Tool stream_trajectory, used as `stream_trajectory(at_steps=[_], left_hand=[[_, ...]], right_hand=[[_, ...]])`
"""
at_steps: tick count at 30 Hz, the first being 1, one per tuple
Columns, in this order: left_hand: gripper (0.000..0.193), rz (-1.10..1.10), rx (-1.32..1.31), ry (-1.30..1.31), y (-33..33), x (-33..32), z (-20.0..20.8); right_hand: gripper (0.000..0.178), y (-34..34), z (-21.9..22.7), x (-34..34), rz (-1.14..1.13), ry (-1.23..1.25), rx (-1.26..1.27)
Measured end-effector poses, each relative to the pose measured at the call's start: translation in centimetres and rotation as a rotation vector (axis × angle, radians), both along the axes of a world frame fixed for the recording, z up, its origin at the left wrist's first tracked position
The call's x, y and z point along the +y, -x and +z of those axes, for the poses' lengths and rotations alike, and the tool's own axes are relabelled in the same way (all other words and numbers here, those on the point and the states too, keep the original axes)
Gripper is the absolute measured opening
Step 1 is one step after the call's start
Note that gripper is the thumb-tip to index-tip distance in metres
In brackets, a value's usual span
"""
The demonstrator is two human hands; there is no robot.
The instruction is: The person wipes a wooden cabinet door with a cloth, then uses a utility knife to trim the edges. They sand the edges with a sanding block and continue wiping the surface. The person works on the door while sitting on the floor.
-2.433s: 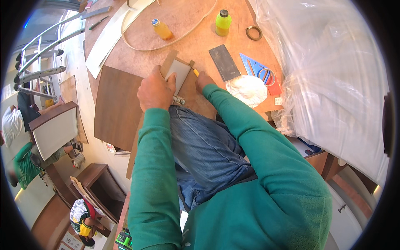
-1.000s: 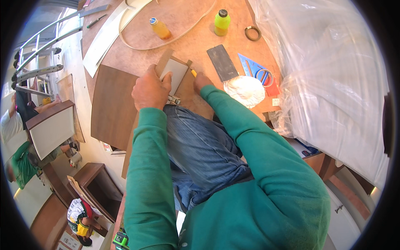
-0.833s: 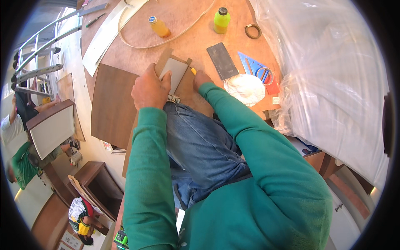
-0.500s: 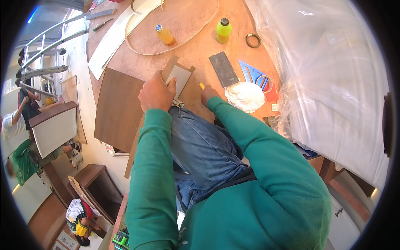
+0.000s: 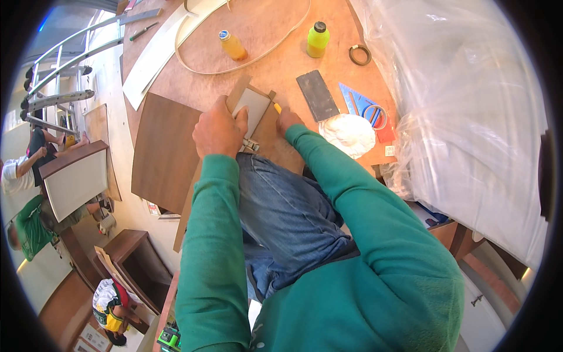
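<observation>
My left hand [image 5: 218, 132] is closed round the edge of a small panel [image 5: 251, 110] with a pale grey face and brown edging. A metal hinge [image 5: 250, 145] sits by its near end, close to my jeans. In my right hand [image 5: 288, 121] is a yellow-handled cutter [image 5: 278, 108], mostly hidden by my fingers. Its thin tip meets the brown edging strip at the panel's far right corner. To the left of my left hand lies a larger brown board [image 5: 164, 152].
On the wooden table [image 5: 275, 58] stand an amber bottle [image 5: 233, 47] and a green bottle [image 5: 318, 41]. A dark block [image 5: 317, 95], blue set square [image 5: 359, 102], white cloth [image 5: 347, 135] and tape roll [image 5: 359, 55] lie right. Plastic sheeting [image 5: 451, 100] hangs beyond. Other people work at left.
My right hand has moved slightly left and up, bringing the cutter from beside the panel to its edging strip. My left hand keeps its hold on the panel.
</observation>
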State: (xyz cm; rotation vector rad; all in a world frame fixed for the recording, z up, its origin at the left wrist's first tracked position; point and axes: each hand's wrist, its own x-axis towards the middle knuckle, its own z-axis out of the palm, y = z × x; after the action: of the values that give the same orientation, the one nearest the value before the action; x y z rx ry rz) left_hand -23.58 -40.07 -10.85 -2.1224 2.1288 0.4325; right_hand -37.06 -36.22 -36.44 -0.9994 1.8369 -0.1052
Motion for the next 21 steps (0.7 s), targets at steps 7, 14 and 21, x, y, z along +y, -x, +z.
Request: stream_trajectory(at_steps=[7, 14, 21], left_hand=[[0.043, -0.019, -0.009, 0.015, 0.1, 0.4, -0.4], [0.046, 0.011, -0.017, 0.018, 0.0, -0.2, -0.1], [0.048, 0.008, -0.069, -0.008, -0.4, -1.0, 0.0]], right_hand=[[0.039, -0.2, -1.2, 1.7, -0.002, 0.002, 0.03], [0.043, 0.8, 1.2, 6.0, 0.171, -0.03, -0.023], [0.047, 2.4, -0.4, 13.6, 0.006, 0.337, 0.287]])
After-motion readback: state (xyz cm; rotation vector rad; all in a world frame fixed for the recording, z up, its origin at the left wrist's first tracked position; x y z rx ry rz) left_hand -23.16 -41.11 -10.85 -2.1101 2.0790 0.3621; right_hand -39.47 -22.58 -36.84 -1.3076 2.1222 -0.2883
